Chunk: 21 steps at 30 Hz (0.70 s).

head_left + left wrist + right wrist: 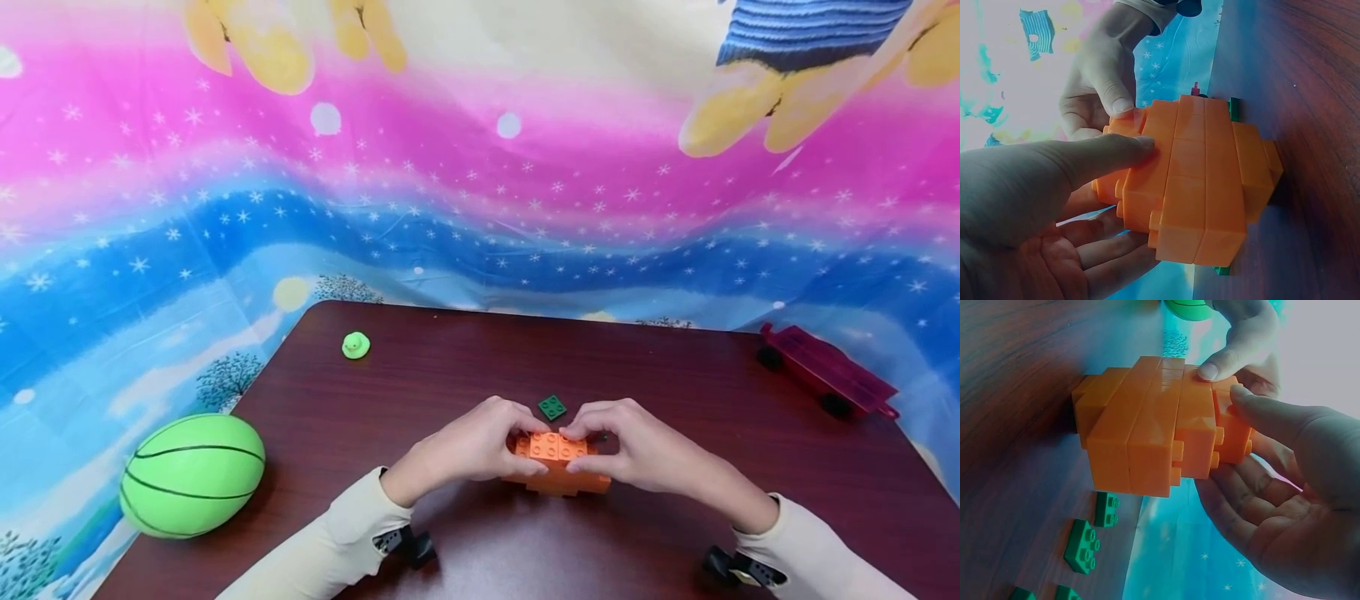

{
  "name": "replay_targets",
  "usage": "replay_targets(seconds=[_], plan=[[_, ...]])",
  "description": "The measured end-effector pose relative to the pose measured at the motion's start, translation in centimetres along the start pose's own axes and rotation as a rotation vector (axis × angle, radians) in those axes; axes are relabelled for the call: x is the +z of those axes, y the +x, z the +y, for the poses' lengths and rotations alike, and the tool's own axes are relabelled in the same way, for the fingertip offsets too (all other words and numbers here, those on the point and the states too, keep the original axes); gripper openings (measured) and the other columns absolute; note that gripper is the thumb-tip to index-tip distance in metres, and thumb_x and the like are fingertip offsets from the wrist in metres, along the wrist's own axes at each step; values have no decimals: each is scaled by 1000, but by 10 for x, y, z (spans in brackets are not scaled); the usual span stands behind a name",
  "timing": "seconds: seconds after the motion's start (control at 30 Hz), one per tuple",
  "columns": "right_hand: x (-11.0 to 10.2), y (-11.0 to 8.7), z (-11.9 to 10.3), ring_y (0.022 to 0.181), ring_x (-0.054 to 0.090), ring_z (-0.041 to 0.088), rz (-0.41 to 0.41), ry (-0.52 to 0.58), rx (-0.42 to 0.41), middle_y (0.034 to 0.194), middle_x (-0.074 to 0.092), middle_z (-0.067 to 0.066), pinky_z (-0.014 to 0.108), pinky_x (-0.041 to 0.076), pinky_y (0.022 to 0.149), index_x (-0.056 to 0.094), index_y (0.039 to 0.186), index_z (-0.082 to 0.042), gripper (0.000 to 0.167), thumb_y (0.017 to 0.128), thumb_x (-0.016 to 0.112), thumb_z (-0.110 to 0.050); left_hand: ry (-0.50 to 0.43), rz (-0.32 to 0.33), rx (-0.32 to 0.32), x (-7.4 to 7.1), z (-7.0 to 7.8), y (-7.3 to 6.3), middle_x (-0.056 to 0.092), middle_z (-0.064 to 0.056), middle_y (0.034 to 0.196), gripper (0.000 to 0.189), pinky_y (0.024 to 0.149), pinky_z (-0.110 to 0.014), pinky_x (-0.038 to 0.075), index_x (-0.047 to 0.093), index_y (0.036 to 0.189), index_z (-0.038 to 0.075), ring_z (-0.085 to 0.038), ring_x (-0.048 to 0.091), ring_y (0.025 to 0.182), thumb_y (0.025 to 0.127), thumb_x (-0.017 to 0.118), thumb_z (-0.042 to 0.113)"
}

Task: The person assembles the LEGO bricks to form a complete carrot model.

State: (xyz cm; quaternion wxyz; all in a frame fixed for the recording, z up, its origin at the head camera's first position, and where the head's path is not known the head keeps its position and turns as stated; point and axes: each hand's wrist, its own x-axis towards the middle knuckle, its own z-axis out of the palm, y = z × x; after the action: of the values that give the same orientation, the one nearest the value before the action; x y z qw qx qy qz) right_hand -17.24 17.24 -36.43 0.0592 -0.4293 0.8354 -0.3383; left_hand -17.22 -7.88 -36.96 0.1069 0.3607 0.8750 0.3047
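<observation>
An orange toy-brick build (557, 477) stands on the table before me, made of stacked layers that are widest in the middle and narrower at top and bottom. My left hand (483, 440) grips its upper layers from the left, thumb on the near side and fingers behind. From the right, my right hand (637, 446) holds the same upper part in a matching pinch. Studs show on top between the two hands. A green brick (552, 407) lies just beyond the build. Several green bricks (1082, 547) appear beside it in the right wrist view.
A green ball (193, 475) with black lines sits at the table's left edge. Farther back is a small green toy duck (356, 345). A dark red toy skateboard-like thing (832, 371) with black wheels lies at the right. Behind the table (450, 358) hangs a printed cloth (480, 183).
</observation>
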Motion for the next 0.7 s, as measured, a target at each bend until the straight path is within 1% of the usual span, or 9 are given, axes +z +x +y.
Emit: replay_targets(seconds=[0.2,0.43,0.6,0.7], plan=[[4,2,2,86,63,2,2,20,-15,100,73,-8,29,58,76,79,108,-20,20,91,79,-30,6,4,-7,0,-2,-2,74,6,98,30,66,-15,46,79,114,17,-2,56,77,86,84,28],[2,3,1,85,62,2,-15,40,11,100,73,-7,29,59,75,78,108,-20,20,91,79,-31,9,2,-4,-1,-1,-1,74,6,98,30,65,-15,45,79,114,17,-2,55,77,86,85,28],[0,1,1,84,62,4,-13,66,25,98,72,-7,30,59,75,78,106,-20,18,91,79,-30,0,3,12,0,0,1,74,6,98,30,66,-15,45,79,114,17,-2,56,77,87,84,27],[0,0,1,84,61,5,-10,60,26,99,72,-7,29,57,74,78,108,-19,19,92,79,-29,-3,6,16,0,0,2,74,5,98,30,66,-15,45,79,114,16,-3,57,77,87,84,26]])
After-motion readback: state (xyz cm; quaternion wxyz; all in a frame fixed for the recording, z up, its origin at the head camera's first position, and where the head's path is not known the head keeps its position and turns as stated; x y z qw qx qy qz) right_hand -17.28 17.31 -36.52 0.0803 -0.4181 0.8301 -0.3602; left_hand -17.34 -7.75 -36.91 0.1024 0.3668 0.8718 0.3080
